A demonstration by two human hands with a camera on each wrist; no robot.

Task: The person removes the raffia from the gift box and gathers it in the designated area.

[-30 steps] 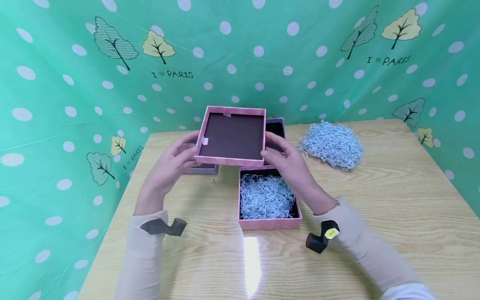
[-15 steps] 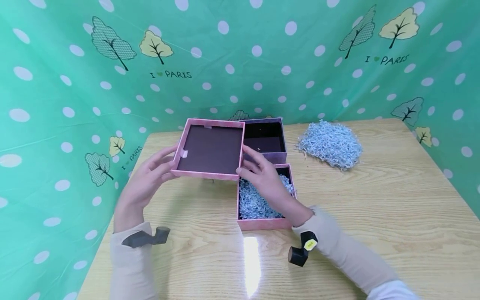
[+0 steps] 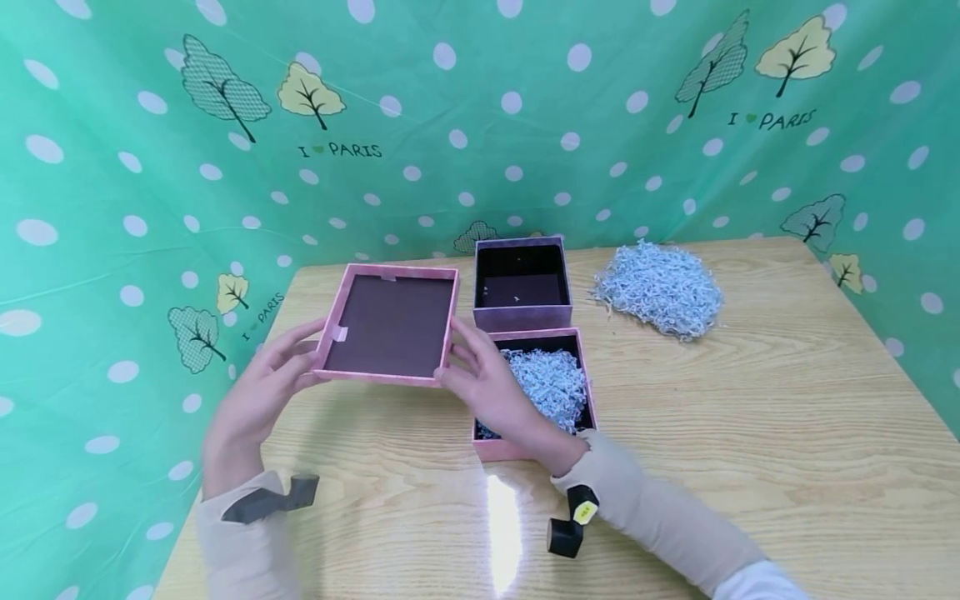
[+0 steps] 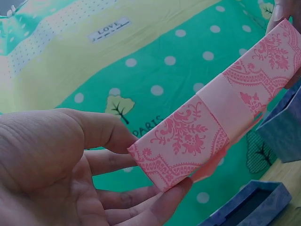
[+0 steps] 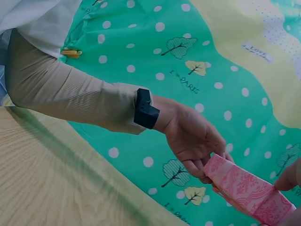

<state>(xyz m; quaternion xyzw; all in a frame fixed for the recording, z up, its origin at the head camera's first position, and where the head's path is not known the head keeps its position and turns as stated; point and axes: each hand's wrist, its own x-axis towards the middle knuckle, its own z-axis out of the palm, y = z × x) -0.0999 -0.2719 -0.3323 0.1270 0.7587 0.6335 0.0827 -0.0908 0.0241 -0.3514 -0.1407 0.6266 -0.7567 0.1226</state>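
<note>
Both hands hold a square pink box lid [image 3: 390,325] above the left of the table, its dark inside facing up. My left hand [image 3: 258,387] pinches its left side, thumb and fingers on the edge, as the left wrist view shows. My right hand [image 3: 495,396] grips the opposite side. The lid's outer wall [image 4: 181,136] has a pink floral print and a pale ribbon band. A pink box [image 3: 502,451] filled with blue shredded paper [image 3: 547,383] stands on the table, partly covered by my right hand and wrist.
Behind the pink box stands an open purple box [image 3: 522,317] with a dark inside. A small blue-purple lid [image 4: 251,207] lies below the held lid in the left wrist view. A heap of blue shredded paper [image 3: 662,289] lies at the back right of the wooden table [image 3: 750,400].
Both hands have moved left and toward the person with the pink lid, lowering it in the head view. The purple box and more of the table behind it are uncovered.
</note>
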